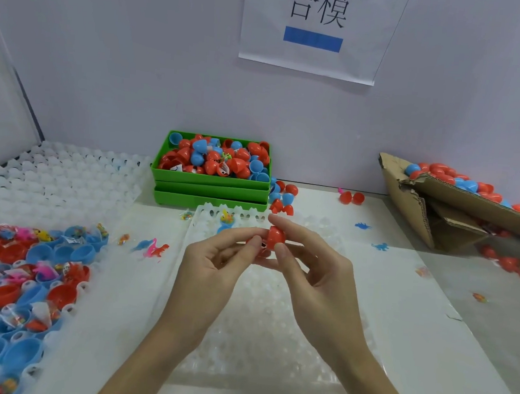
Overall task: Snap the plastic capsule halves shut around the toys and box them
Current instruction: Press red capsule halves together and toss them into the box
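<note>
Two hands meet mid-frame over a translucent dimpled tray [259, 324] on the white worktop [407, 306]: left hand [214, 259] and right hand [312, 262] each pinch the glossy red capsule [275, 237]; behind, stacked green bins [211, 181] of capsule halves, a pale wall, a paper sign [316, 27] reading 合模

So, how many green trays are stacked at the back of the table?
3. The top green tray, full of red and blue capsule halves, sits on a second one, which sits on the bottom one. More could be hidden behind them.
</note>
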`<state>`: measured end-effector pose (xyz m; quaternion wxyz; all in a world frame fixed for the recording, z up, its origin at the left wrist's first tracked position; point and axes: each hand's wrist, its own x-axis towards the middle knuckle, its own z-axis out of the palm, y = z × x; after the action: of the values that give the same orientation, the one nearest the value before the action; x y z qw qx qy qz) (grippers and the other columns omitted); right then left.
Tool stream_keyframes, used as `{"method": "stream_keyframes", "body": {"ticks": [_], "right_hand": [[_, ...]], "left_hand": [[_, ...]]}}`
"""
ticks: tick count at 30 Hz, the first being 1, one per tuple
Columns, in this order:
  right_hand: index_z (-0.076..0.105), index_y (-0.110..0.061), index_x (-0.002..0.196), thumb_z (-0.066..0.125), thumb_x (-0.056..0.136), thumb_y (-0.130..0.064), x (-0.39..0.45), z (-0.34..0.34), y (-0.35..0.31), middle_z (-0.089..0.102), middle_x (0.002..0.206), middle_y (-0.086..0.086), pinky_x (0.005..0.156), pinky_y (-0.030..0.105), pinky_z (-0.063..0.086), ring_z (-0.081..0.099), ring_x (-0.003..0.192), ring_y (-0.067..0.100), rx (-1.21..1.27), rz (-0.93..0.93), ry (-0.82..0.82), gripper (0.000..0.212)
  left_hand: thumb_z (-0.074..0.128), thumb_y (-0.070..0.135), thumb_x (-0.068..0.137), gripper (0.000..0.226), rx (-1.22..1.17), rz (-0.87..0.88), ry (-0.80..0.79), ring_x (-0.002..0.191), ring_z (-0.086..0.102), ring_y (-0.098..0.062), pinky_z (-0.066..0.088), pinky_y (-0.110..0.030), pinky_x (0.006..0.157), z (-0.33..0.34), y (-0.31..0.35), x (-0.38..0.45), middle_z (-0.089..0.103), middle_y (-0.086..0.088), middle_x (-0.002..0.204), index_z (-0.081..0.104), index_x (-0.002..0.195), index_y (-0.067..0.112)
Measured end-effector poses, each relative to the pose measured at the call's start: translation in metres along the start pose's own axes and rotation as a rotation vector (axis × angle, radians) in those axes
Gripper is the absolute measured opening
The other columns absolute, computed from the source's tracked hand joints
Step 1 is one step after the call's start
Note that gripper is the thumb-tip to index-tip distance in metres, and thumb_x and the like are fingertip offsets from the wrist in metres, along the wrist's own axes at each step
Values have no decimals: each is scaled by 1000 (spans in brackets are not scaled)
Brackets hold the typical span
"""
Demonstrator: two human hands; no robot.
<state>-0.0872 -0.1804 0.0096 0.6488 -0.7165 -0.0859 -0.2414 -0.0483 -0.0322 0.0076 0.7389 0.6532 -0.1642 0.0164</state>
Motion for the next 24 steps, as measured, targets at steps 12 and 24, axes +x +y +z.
{"method": "stream_keyframes", "body": {"ticks": [12,24], "right_hand": [[67,-12,132,63,98,-10,-1,3,3,70,120,-2,82,30,63,72,104,14,-268,-137,15,34],[72,-13,128,68,96,1,1,-2,4,71,118,-3,84,31,63,72,107,20,-231,-152,-36,35]], "left_hand": [[79,20,90,8,-3,60,70,89,80,-16,59,-17,77,-3,2,0,82,3,93,80,96,26],[73,8,95,19,96,97,59,94,77,-14,59,-17,82,-5,0,1,80,6,94,79,100,25]]}}
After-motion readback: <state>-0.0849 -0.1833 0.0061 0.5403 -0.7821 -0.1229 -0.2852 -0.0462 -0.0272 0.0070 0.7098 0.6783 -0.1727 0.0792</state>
